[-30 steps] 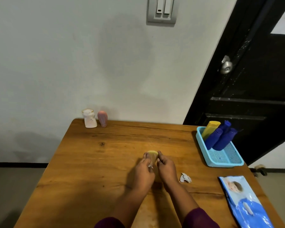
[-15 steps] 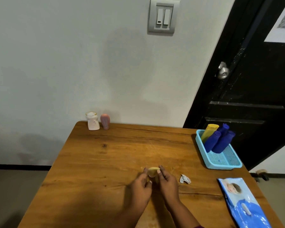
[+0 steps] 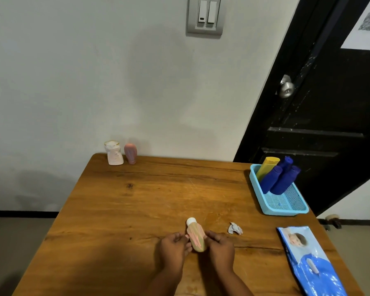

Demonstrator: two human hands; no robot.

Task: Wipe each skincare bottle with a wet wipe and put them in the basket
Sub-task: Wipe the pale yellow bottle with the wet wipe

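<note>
The left hand [image 3: 175, 247] and right hand [image 3: 220, 247] curl around the tan bottle [image 3: 196, 237] (white cap pointing away).

Left hand [image 3: 174, 248]: bare, seen from the back.
Right hand [image 3: 221, 247]: bare, seen from the back.
Left forearm [image 3: 162, 282]: uncovered down to the lower edge of view.
Right forearm [image 3: 238, 283]: uncovered likewise.
</note>
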